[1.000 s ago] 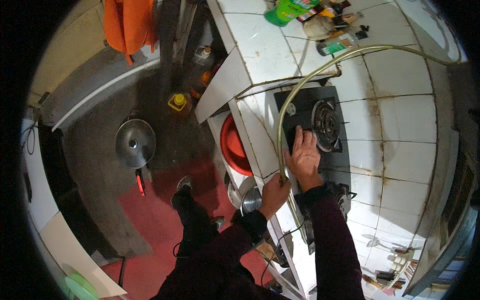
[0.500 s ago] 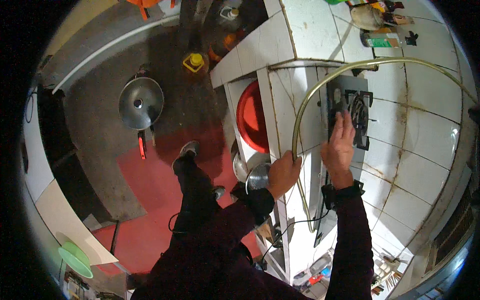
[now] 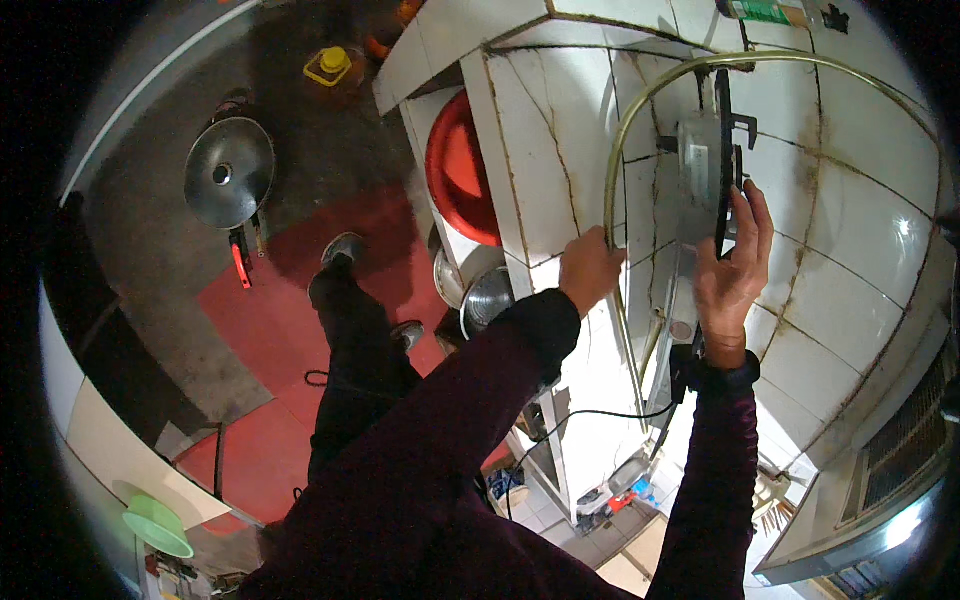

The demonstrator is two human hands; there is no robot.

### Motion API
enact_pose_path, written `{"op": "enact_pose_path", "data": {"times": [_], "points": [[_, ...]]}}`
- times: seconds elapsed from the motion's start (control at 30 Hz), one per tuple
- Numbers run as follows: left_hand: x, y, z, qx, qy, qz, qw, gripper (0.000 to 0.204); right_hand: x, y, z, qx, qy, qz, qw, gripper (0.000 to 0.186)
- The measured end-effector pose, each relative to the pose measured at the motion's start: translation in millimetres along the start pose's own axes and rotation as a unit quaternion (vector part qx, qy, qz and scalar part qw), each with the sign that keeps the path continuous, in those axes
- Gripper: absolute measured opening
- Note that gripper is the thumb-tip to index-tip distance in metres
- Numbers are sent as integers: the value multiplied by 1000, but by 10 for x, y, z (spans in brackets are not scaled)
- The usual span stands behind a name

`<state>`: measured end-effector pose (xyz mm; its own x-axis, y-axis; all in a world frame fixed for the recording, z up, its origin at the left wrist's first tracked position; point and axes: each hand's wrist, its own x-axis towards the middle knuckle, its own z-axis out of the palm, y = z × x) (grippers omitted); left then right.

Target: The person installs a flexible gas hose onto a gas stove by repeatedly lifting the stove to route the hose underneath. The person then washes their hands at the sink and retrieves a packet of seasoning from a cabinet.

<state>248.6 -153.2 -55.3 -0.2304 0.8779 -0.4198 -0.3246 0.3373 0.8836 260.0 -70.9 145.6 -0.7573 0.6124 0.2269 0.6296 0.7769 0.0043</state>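
A black-topped gas stove (image 3: 723, 160) is tipped up on the tiled counter, baring its silvery underside. My right hand (image 3: 734, 285) grips its near edge, with the thumb on the underside and the fingers over the burner side. A yellowish, translucent gas hose (image 3: 760, 57) arches across the counter from the wall side. My left hand (image 3: 590, 268) is closed around the hose left of the stove; the fingertips are partly hidden. Below my left hand, the hose runs down along the counter.
Under the counter, a red basin (image 3: 463, 170) and metal pots (image 3: 488, 299) sit on shelves. A wok (image 3: 229, 172) with a red handle and a yellow-capped jug (image 3: 332, 64) stand on the floor at left. A bottle (image 3: 768, 12) lies on the far counter. A black cable (image 3: 590, 413) hangs near my forearms.
The stove has gone from lying nearly flat to tipped up, its underside now showing. My right hand has closed on its edge. My left hand has moved farther away with the hose.
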Motion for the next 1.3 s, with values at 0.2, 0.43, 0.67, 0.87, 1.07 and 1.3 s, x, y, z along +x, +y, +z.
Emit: {"op": "enact_pose_path", "data": {"times": [0.2, 0.43, 0.67, 0.87, 1.07, 1.3], "points": [[71, -137, -19, 120, 16, 37, 992, 26, -70, -16, 28, 31, 18, 24, 999, 65], [-288, -76, 105, 72, -27, 56, 995, 28, -82, -130, 160, -19, 13, 25, 999, 58], [-270, -196, -76, 192, -23, 126, 973, 29, -78, -135, 194, -29, 20, 30, 999, 59], [-472, -102, -303, 183, -19, 45, 982, 21, 10, 5, 128, 42, 42, 38, 997, 59], [-469, 6, -173, 280, -60, 61, 956, 26, 33, 85, 17, 11, 46, 23, 999, 57], [-239, 108, -168, 263, -18, 95, 960, 26, 38, 113, -47, 20, 16, -5, 1000, 57]]}}
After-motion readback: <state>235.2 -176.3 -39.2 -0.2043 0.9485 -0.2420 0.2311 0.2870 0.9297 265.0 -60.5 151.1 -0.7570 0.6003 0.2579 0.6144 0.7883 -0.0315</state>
